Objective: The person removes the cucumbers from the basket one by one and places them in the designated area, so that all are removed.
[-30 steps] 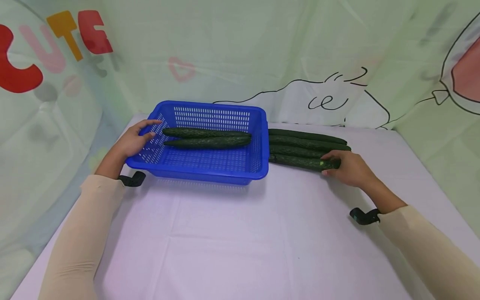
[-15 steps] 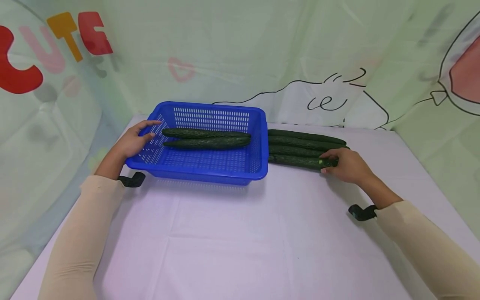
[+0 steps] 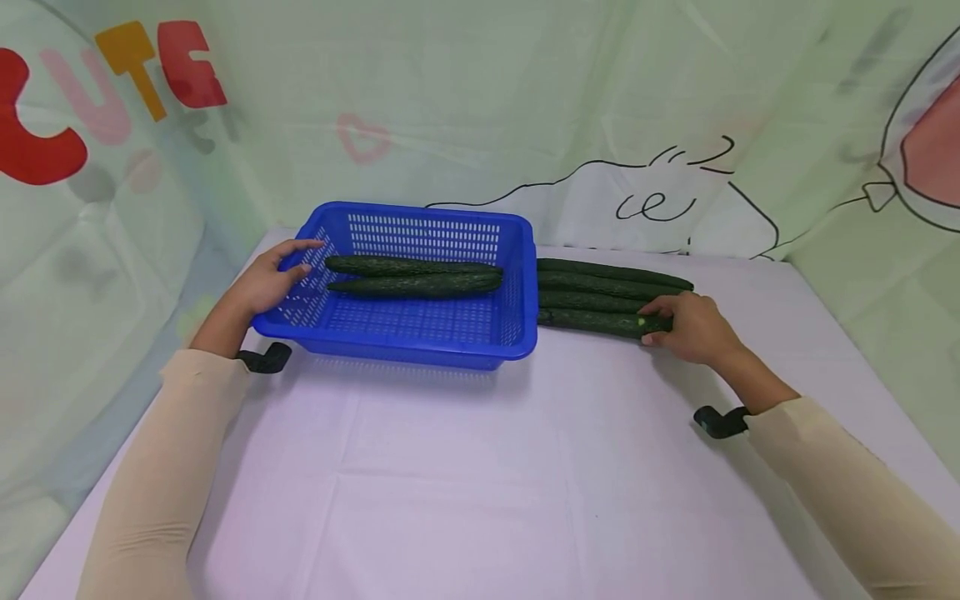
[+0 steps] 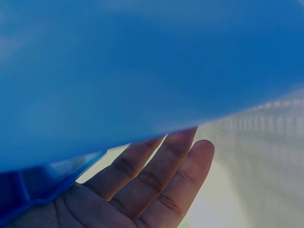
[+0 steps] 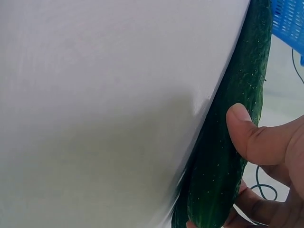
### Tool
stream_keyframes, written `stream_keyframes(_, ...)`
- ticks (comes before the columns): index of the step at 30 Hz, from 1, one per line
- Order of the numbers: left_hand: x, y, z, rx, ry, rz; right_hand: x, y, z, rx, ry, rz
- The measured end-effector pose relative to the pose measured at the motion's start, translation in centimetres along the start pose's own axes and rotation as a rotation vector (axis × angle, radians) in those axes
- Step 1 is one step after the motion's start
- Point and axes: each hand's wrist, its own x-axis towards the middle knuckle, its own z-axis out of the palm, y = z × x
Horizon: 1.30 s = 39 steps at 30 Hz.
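My left hand (image 3: 267, 279) holds the left rim of a blue perforated plastic basket (image 3: 397, 350), thumb over the inner side. In the left wrist view, fingers (image 4: 156, 180) show beyond the basket's blue wall (image 4: 142, 71), which hides their tips in part. Two dark green cucumbers (image 3: 416, 286) lie side by side in the basket. To its right, several more cucumbers (image 3: 611, 286) form a row on the table. With thumb and fingers, my right hand (image 3: 697, 327) grips the right end of the nearest cucumber (image 3: 592, 322); the right wrist view shows the thumb pressed on this cucumber (image 5: 228, 118).
A white cloth (image 3: 450, 467) covers the table. Behind it hangs a pale green printed curtain (image 3: 465, 100), with more of it along both sides. The basket's right wall stands close against the left ends of the cucumber row.
My right hand has shifted slightly left and away from me, its grip still on the nearest cucumber's end. The left hand and the basket stay where they were.
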Motion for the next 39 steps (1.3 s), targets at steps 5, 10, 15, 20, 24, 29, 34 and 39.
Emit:
stream_keyframes(5, 0.0, 0.1, -0.1, 0.000, -0.002, -0.001, 0.0, -0.2, 0.0, -0.005, 0.005, 0.012)
stream_keyframes(10, 0.0, 0.1, -0.1, -0.005, -0.007, -0.004, -0.1, -0.4, -0.2, -0.001, 0.010, 0.011)
stream_keyframes(15, 0.1, 0.1, -0.1, -0.001, -0.005, 0.001, -0.4, -0.3, -0.6, 0.011, -0.023, -0.001)
stream_keyframes(20, 0.0, 0.1, 0.0, -0.001, -0.001, -0.002, -0.6, 0.0, -1.1, 0.028, -0.068, -0.014)
stream_keyframes(24, -0.1, 0.2, 0.0, 0.001, 0.002, -0.005, -0.8, 0.1, -1.1, 0.035, -0.075, -0.030)
stream_keyframes(29, -0.1, 0.1, -0.1, 0.002, 0.001, -0.004, -0.8, 0.3, -0.8, 0.043, -0.074, -0.045)
stream_keyframes(34, -0.1, 0.1, 0.0, 0.001, -0.002, -0.003, -1.0, 0.5, -0.6, 0.055, -0.093, -0.049)
stream_keyframes(39, 0.0, 0.0, 0.0, 0.002, -0.002, -0.003, -1.1, 0.6, -0.2, 0.056, -0.072, -0.062)
